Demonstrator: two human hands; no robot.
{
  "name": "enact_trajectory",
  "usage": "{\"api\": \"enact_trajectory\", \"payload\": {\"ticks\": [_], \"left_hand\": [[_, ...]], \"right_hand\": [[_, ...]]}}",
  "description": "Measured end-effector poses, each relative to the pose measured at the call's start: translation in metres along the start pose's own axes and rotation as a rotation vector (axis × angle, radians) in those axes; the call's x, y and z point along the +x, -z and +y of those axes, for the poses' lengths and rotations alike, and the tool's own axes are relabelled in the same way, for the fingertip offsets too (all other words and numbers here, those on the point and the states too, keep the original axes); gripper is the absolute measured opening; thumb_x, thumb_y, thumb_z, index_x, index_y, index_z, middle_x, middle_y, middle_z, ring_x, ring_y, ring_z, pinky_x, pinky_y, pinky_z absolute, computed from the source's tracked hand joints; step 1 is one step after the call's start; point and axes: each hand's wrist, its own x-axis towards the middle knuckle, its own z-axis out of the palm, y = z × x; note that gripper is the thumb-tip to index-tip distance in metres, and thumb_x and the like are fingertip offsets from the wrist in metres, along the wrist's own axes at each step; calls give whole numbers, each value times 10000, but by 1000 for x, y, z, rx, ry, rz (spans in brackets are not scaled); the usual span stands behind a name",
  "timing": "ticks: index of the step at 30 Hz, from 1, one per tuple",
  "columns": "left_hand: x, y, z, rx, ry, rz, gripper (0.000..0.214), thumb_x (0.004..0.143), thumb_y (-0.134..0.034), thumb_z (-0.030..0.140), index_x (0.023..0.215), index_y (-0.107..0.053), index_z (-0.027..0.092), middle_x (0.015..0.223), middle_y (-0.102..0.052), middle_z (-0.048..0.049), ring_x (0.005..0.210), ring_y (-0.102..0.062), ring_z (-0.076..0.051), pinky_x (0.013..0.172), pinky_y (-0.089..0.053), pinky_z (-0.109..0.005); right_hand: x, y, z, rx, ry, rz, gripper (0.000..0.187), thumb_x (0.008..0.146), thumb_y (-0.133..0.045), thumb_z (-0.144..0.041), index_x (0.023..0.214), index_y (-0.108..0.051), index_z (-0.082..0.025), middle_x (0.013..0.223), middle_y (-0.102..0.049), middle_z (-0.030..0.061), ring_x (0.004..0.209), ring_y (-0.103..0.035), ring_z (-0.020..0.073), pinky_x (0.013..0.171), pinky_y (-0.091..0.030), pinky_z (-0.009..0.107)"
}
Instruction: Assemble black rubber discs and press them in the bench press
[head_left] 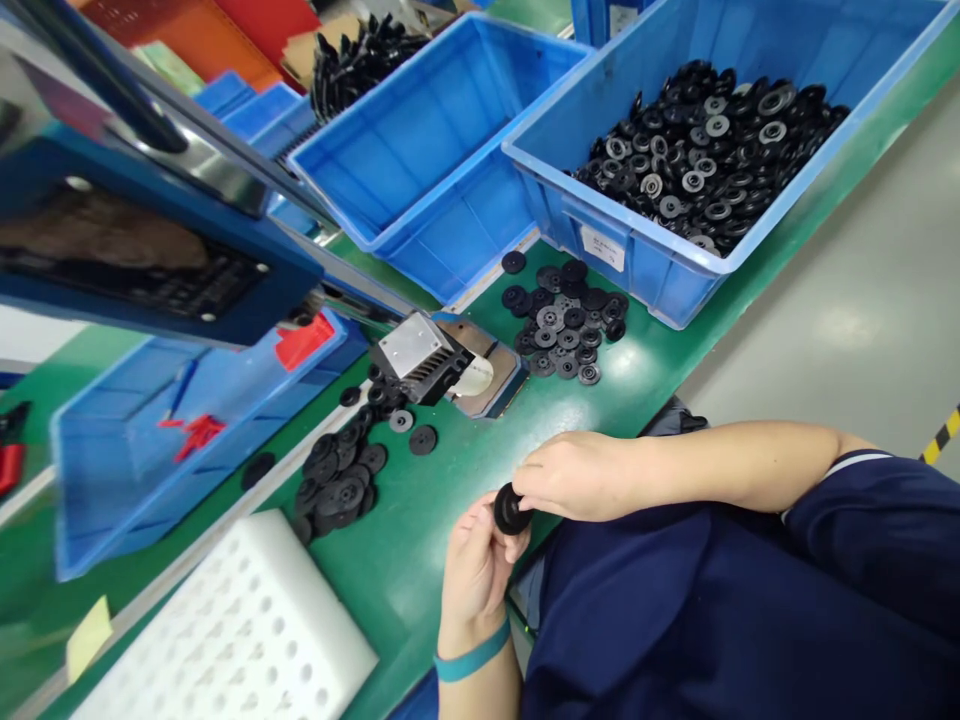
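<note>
Here, 2 hands (574,475) hold a black disc (511,511).

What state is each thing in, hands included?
Left hand: pinching the black disc
Right hand: fingers on the same disc
Black disc: held between both hands
Large bin: open, part-filled with loose discs
Two disc piles: loose on the bench
White block: lying, holes up
Side bin: open, red pieces inside
</note>
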Motion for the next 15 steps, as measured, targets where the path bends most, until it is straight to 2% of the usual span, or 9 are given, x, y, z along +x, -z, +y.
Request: {"api": "enact_trajectory", "payload": {"ticks": [2, 4, 7, 9, 11, 15], "left_hand": [[0, -4, 0, -59, 33, -9, 559, 978, -630, 533, 648, -486, 105, 475, -382, -7, 437, -360, -64, 496, -364, -185], [-1, -7, -2, -163, 53, -33, 540, 998, -605, 503, 650, -495, 105, 486, -353, 5, 425, -328, -54, 476, -350, -174], [-3, -11, -6, -297, 53, -88, 434, 1025, -569, 462, 768, -610, 116, 507, -312, 26, 422, -286, -46, 472, -344, -160], [-3, -14, -9, -337, 40, -131, 419, 1041, -541, 449, 799, -626, 117, 508, -300, 27, 428, -280, -48, 482, -357, -159], [-3, -17, -12, -357, 27, -159, 430, 1047, -531, 441, 777, -596, 113, 508, -288, 26, 430, -280, -48, 487, -362, -158], [0, -17, -14, -385, 14, -181, 449, 1049, -528, 443, 753, -556, 107, 512, -254, 31, 429, -267, -40, 485, -349, -146]], "right_hand": [[-1, 0, -1, -26, -9, -31, 203, 1061, -456, -211, 1112, -621, -106, 1024, -669, 100, 931, -659, 247, 766, -425, 359], [-4, -6, 0, 2, -5, 28, 155, 1017, -489, -164, 1056, -627, -106, 958, -662, 92, 857, -645, 237, 740, -422, 354], [-10, -19, 3, 187, 48, 275, 132, 983, -516, -146, 949, -638, -107, 859, -642, 59, 757, -584, 180, 727, -428, 313], [-14, -26, 5, 339, 104, 484, 121, 969, -523, -112, 912, -629, -102, 822, -625, 37, 726, -541, 136, 717, -428, 268], [-16, -29, 5, 429, 143, 618, 92, 946, -544, -72, 902, -622, -94, 797, -611, 21, 709, -515, 108, 703, -423, 235], [-15, -28, 3, 467, 137, 616, 82, 930, -561, -56, 893, -628, -86, 791, -623, 21, 698, -522, 95, 694, -430, 219]]}}
